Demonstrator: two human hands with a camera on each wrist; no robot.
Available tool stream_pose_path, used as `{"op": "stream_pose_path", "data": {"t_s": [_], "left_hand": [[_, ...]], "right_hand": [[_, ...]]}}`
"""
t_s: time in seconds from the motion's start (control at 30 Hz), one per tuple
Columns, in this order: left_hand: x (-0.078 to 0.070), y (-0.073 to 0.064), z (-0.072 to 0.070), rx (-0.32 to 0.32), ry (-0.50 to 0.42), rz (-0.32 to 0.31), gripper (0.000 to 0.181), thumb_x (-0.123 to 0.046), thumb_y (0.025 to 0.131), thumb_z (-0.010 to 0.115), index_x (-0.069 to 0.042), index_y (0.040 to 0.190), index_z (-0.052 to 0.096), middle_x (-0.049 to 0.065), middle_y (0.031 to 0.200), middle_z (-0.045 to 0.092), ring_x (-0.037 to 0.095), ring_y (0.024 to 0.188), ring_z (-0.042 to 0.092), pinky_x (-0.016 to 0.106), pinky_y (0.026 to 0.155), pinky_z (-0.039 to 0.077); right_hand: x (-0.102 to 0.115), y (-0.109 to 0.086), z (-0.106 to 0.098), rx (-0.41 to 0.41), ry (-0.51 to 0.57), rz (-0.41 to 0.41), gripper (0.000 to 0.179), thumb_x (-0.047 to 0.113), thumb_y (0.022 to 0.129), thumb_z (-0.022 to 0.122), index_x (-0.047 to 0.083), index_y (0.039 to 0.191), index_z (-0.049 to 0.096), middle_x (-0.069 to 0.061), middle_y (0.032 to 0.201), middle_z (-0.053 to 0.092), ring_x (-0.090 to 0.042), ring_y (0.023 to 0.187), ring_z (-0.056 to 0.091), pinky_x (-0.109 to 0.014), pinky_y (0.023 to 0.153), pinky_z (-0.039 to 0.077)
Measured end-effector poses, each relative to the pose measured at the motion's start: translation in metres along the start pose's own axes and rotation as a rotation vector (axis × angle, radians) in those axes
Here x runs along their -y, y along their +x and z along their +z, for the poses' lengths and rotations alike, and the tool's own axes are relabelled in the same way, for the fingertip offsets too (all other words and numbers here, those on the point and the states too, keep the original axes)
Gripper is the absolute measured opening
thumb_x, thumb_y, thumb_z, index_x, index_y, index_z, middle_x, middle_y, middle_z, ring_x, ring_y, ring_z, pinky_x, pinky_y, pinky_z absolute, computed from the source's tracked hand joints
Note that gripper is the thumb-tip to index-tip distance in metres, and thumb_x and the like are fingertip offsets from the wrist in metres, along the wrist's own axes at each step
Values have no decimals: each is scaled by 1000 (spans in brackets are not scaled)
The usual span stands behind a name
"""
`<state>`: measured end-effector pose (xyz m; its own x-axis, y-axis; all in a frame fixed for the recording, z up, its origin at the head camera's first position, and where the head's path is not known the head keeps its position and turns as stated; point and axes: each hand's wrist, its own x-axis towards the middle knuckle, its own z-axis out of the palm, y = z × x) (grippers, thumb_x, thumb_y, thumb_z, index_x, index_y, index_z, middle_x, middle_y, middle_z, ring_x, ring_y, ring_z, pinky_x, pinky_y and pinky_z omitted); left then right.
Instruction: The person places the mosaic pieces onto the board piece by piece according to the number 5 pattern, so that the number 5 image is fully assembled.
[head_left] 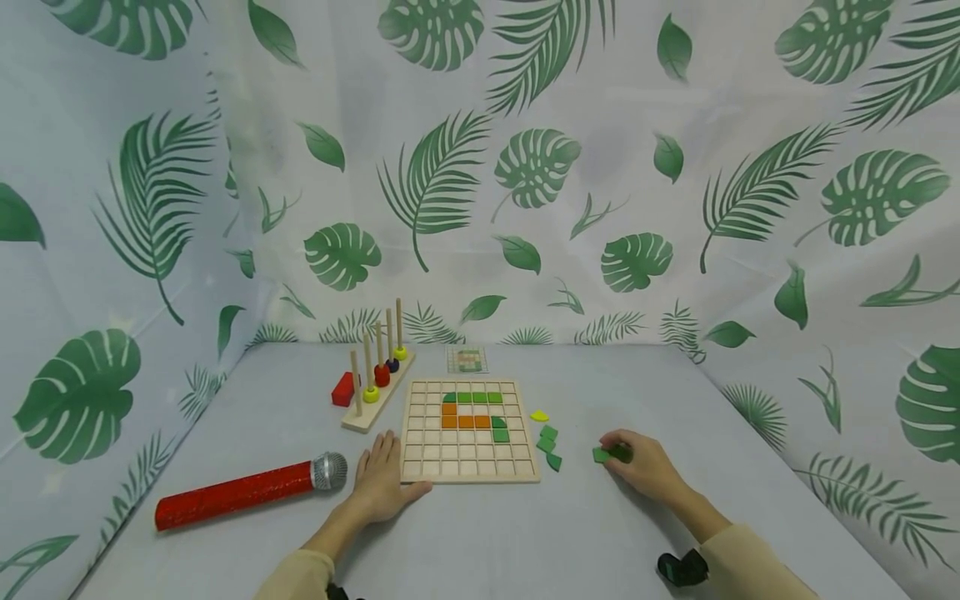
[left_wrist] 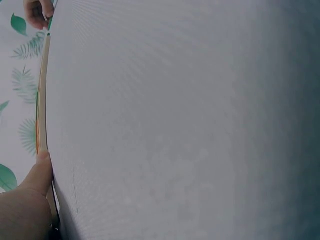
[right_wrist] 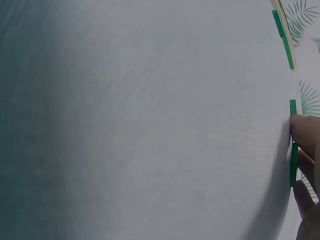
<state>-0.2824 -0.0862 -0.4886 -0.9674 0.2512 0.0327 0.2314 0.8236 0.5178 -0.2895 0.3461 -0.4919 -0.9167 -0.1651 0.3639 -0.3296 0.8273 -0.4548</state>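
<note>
A wooden grid board [head_left: 431, 469] lies in the middle of the table in the head view, with green and orange tiles set in some squares. My left hand [head_left: 381, 483] rests at its front left corner, fingers stretched along the left side and thumb by the front edge. In the left wrist view the thumb [left_wrist: 39, 172] meets the board's edge [left_wrist: 43, 95]. Right of the board, my right hand [head_left: 643, 468] pinches at green tiles [head_left: 601, 455] low over the table, fingers curled. Its fingertips partly cover two green tiles [right_wrist: 293, 167] in the right wrist view.
Several loose green tiles [head_left: 546, 444] and a yellow piece [head_left: 539, 416] lie beside the board. A pattern card [head_left: 467, 360] is behind it. To the left stand a peg rack [head_left: 363, 421] with coloured beads, a red block [head_left: 343, 389] and a red microphone [head_left: 240, 496]. A black object [head_left: 681, 569] lies near the right sleeve.
</note>
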Motion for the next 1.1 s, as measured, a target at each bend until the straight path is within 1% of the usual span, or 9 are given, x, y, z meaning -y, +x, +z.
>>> {"op": "stream_pose_path", "data": {"t_s": [0.1,0.23,0.3,0.47,0.6,0.83,0.97,1.1], "left_hand": [[0,0,0,1,3,-2,97,-49,84,66,14,143,22,31,150,16,44,139,10,57,111,5],[0,0,0,2,3,-4,97,-49,84,66,14,143,22,31,150,16,44,139,10,57,110,5],[0,0,0,2,1,-5,97,-49,83,66,14,143,22,31,150,16,44,139,9,57,110,5],[0,0,0,2,6,-6,96,-48,83,66,14,142,22,31,149,17,44,139,10,57,110,6],[0,0,0,-2,8,-2,96,-48,83,67,14,142,23,32,149,17,45,139,10,57,110,6],[1,1,0,-3,-2,2,96,-47,84,67,14,142,22,32,149,17,44,139,10,57,110,5],[1,1,1,-4,-4,1,96,-47,83,67,14,142,23,32,149,17,44,139,10,57,110,5],[1,2,1,-4,-1,-1,96,-47,84,67,14,142,22,31,150,16,44,139,9,57,111,5]], "right_hand": [[2,2,0,1,11,19,27,3,76,76,5,101,66,-2,97,68,-24,97,62,-46,86,48],[9,7,-1,-15,39,29,28,1,77,74,3,103,66,-4,98,67,-27,98,61,-51,88,46],[13,11,-1,-30,44,19,27,1,78,73,2,104,66,-5,97,67,-28,98,62,-52,87,46],[25,21,4,-71,38,-31,27,-2,76,73,0,102,66,-7,95,68,-27,92,63,-49,82,49],[35,27,10,-80,60,-57,28,-2,75,74,1,102,66,-7,95,68,-25,90,64,-46,83,51],[55,40,28,-66,100,-82,28,-3,75,75,0,101,66,-6,92,67,-22,85,63,-38,75,54],[64,45,38,-41,148,-85,28,-4,75,74,-1,102,65,-6,91,66,-21,83,63,-35,73,55],[72,49,46,-12,187,-108,29,-5,75,74,-3,102,64,-6,90,66,-18,81,64,-32,72,55]]}}
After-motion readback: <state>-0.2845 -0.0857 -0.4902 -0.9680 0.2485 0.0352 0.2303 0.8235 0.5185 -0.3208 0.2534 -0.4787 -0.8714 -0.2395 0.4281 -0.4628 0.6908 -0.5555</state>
